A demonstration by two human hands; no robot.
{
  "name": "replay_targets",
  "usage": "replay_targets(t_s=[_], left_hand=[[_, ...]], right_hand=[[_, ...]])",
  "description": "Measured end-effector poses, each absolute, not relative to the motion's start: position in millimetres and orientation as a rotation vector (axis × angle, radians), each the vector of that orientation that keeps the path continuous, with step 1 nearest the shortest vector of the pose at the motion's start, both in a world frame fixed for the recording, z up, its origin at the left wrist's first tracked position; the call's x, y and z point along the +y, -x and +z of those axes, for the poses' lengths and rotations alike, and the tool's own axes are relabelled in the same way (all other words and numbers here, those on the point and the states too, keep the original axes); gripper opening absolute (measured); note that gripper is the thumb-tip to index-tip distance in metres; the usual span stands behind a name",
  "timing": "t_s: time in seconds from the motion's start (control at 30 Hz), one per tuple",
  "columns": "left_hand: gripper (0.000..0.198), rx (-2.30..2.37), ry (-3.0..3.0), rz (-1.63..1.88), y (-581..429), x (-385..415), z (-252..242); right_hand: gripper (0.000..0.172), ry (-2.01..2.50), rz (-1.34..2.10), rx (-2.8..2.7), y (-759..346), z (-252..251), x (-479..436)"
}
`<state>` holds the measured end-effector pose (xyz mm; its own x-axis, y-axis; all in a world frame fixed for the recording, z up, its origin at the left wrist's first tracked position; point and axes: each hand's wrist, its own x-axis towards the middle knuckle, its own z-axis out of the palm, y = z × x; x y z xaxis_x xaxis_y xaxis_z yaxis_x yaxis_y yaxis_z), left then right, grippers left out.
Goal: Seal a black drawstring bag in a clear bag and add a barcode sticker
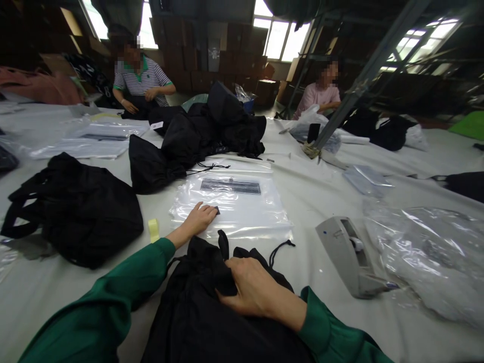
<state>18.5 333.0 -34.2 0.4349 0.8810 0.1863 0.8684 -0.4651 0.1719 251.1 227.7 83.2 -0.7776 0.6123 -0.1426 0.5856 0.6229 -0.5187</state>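
A black drawstring bag [223, 322] lies right in front of me, its gathered top and cord end pointing away. My right hand [251, 287] is closed on the fabric near the bag's mouth, thumb toward me; its fingertips are partly hidden in the folds. Beyond the bag, my left hand [198, 219] rests at the left part of a stack of clear plastic bags [260, 212] with a printed dark text block. Its fingers are pressed together, and a small dark piece [217, 210] shows at the fingertips; I cannot make out exactly what it is.
A black bag with handles [86, 212] and a yellow strip [153, 230] are at left. A pile of black bags [204, 131] lies beyond. At right are a grey tape dispenser [346, 254], crumpled clear plastic [434, 257] and a metal post [363, 80]. Two people work across the table.
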Motion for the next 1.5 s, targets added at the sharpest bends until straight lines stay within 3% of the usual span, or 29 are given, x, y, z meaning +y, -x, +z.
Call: replay_targets(t_s=[0.17,0.37,0.6,0.67,0.8,0.93,1.0,1.2,1.33,1.5], left_hand=[[0.035,1.458,-2.504,0.428,-24.8,316.5,3.1],[0.012,1.179,-2.217,0.278,-46.7,279.9,21.6],[0.023,1.367,-1.918,0.583,-53.0,275.9,15.4],[0.026,1.463,-1.828,0.681,-51.2,280.6,11.4],[0.027,1.492,-1.652,0.800,-54.1,276.2,-1.0],[0.039,1.559,-1.446,0.919,-57.4,261.2,-13.0],[0.039,1.604,-1.382,0.976,-57.5,255.3,-15.1],[0.032,1.666,-1.507,1.102,-59.4,243.8,-7.9],[0.029,1.705,-1.704,1.186,-57.2,242.0,-4.2],[0.030,1.531,-2.014,1.180,-54.9,253.9,-10.5]], right_hand=[[0.023,1.059,0.728,-2.819,-256.2,94.4,216.4],[0.028,0.969,0.630,-2.882,-257.6,112.9,201.5],[0.029,1.026,0.640,-2.921,-258.1,110.8,196.8],[0.030,1.037,0.694,-2.902,-259.9,105.2,197.7],[0.047,1.001,0.909,-2.808,-275.0,105.0,202.9],[0.041,0.994,1.333,-2.603,-294.8,110.7,224.7],[0.046,1.066,1.427,-2.475,-295.8,104.6,244.9],[0.032,1.210,0.789,-2.569,-255.4,55.5,306.3],[0.021,1.134,0.749,-2.718,-231.4,24.0,310.5],[0.022,0.994,0.785,-2.922,-226.8,-1.7,291.9]])
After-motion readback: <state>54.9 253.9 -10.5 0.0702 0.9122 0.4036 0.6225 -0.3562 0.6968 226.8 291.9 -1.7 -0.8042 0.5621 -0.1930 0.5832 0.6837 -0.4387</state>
